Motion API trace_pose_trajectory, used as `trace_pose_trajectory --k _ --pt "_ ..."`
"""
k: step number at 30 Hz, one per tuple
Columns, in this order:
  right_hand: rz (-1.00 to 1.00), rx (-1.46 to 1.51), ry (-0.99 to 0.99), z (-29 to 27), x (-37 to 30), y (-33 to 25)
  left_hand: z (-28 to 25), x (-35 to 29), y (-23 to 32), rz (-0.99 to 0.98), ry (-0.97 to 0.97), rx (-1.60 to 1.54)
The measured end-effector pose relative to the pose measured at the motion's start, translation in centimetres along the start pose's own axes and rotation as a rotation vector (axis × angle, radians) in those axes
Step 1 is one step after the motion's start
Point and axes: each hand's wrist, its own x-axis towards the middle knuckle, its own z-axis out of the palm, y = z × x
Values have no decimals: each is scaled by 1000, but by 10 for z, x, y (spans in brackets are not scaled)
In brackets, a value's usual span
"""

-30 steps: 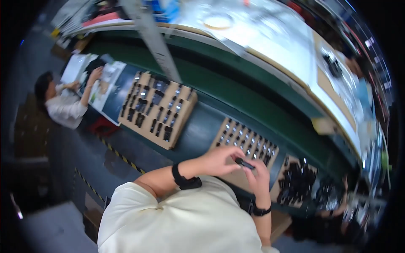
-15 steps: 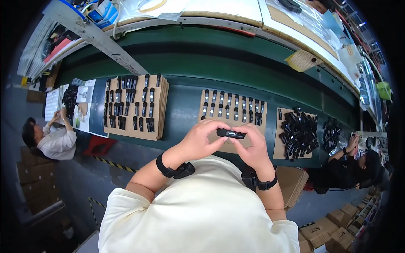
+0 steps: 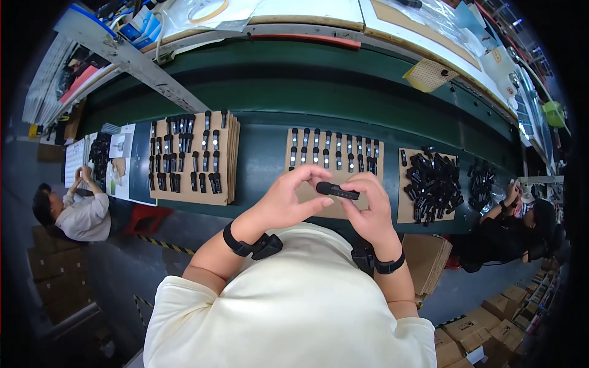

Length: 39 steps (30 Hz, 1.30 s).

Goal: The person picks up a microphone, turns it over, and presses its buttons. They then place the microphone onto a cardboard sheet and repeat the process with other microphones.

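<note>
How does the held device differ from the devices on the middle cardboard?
The held device is in the right hand, its domed end near the left hand; the middle devices rest on the cardboard. The held device lies crosswise; the middle devices lie with domed ends toward the picture's top. Both are black and slim.

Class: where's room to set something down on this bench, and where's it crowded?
Bare: the green bench between the left cardboard stack and middle cardboard sheet; narrower, between that sheet and the right cardboard sheet. Crowded: that last sheet's heap of black devices; the stack's top.
</note>
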Motion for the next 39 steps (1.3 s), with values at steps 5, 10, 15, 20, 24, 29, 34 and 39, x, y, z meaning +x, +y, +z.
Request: trace_pose_trajectory --k 5,10,15,20,24,29,34,39 --pt "9 25 -11 -8 -1 -14 -4 -3 7 95 -23 49" --pt "47 42 -51 -15 5 -18 -7 7 11 301 -16 148" --pt "52 139 61 -17 8 -26 -3 8 10 296 -4 104" --pt "-39 79 62 -24 20 -37 0 9 10 206 12 -19" --pt "-59 -179 -38 -25 21 -28 -5 12 1 246 11 93" --pt "163 -266 -194 5 4 9 -8 17 -37 226 -71 328" --pt "709 -109 -369 60 -33 92 -16 7 -143 -255 114 181" --pt "924 -254 -501 114 -56 156 -13 -19 -214 -475 120 404"
